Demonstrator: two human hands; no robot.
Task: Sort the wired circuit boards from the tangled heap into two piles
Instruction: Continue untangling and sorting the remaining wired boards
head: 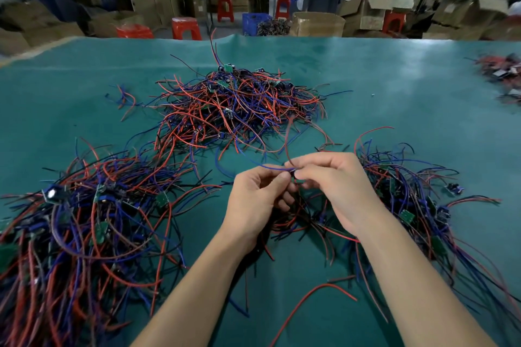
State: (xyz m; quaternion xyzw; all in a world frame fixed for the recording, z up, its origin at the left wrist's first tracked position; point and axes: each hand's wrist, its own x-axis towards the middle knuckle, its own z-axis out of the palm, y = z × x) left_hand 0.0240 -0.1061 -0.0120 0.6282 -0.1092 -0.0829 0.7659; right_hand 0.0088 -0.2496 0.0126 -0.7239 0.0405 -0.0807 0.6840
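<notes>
A tangled heap (239, 104) of small green circuit boards with red, blue and black wires lies at the table's middle. One sorted pile (73, 222) spreads at the near left, another pile (417, 200) at the near right. Between them, my left hand (253, 200) and my right hand (335, 186) meet above the table. Together they pinch one small wired board (294, 175), mostly hidden by the fingers. Its blue wire (262, 165) and red wire (287, 138) arc up toward the heap.
The table wears a teal mat (394, 110). A loose red wire (315, 294) lies near the front edge. Another bundle of parts (501, 76) sits at the far right. Beyond the table stand red stools, cardboard boxes, a blue crate and people.
</notes>
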